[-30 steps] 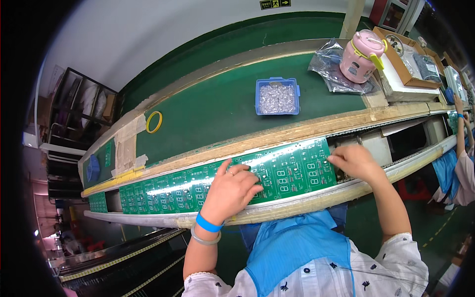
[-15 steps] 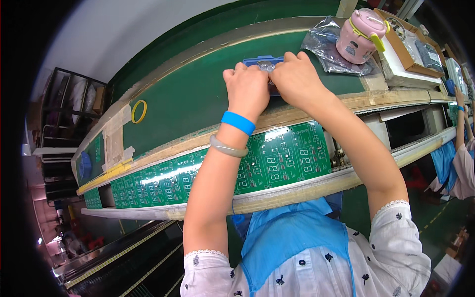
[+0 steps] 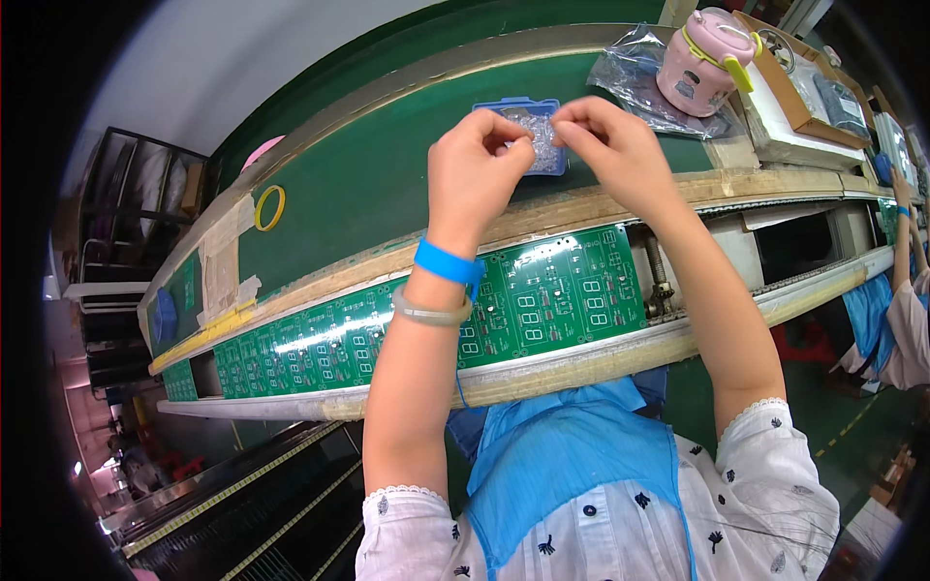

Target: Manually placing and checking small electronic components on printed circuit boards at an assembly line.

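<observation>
At the far side of the bench is a small blue tray [image 3: 518, 102] heaped with tiny clear parts [image 3: 544, 131]. My left hand [image 3: 475, 174] is just left of the tray, thumb and forefinger pinched together; anything between them is too small to make out. Over the tray's right edge, my right hand [image 3: 620, 145] also has its fingertips pressed together, and what they may hold cannot be seen. Below my wrists runs a row of green circuit boards [image 3: 547, 300] with white digit outlines, lying along a rail. My left forearm covers part of that row.
A pink pot [image 3: 705, 68] with a yellow-green handle stands at the far right beside a clear plastic bag [image 3: 630, 82]. A cardboard box [image 3: 794, 97] sits farther right. Yellow tape [image 3: 270, 208] lies on the green bench top at left. Another person's arm [image 3: 901, 228] shows at the right edge.
Both hands have drawn apart from over the tray, the left one back and leftward, so the clear parts now show. A pink shape has appeared beyond the bench at far left.
</observation>
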`<state>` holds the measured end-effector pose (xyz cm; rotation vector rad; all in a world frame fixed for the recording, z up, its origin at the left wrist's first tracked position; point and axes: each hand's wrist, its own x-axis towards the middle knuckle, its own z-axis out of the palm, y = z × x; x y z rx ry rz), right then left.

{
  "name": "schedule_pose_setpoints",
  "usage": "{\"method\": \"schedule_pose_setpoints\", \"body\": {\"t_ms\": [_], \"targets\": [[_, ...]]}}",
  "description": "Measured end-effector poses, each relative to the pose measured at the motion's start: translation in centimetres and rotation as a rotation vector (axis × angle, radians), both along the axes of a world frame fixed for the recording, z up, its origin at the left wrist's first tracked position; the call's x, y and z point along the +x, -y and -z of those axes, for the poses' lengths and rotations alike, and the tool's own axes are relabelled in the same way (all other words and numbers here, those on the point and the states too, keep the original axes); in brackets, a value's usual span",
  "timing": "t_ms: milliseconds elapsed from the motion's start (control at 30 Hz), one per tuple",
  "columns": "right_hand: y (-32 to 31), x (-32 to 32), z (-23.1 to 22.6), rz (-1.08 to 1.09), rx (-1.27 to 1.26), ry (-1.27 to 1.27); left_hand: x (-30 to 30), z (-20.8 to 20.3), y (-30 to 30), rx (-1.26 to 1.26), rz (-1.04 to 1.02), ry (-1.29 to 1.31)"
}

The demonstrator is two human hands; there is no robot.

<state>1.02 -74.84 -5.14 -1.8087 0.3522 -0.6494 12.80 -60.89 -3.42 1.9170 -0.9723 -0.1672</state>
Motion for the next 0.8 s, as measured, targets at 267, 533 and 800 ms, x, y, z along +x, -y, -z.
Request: {"method": "schedule_pose_setpoints", "body": {"t_ms": [267,533,800], "targets": [[-1.9,-7.3,0.7,-0.209,0.474,-0.117,-4.9,2.8,-4.9,-0.212,0.229,-0.749],[-2.1,-8.9,2.7,-0.202,0.569,-0.083,-7.1,4.4,-5.5,-0.210,0.189,-0.721],[-1.8,-9.3,2.8,-0.128,0.408,-0.151,-7.5,4.3,-5.3,-0.214,0.150,-0.800]]}}
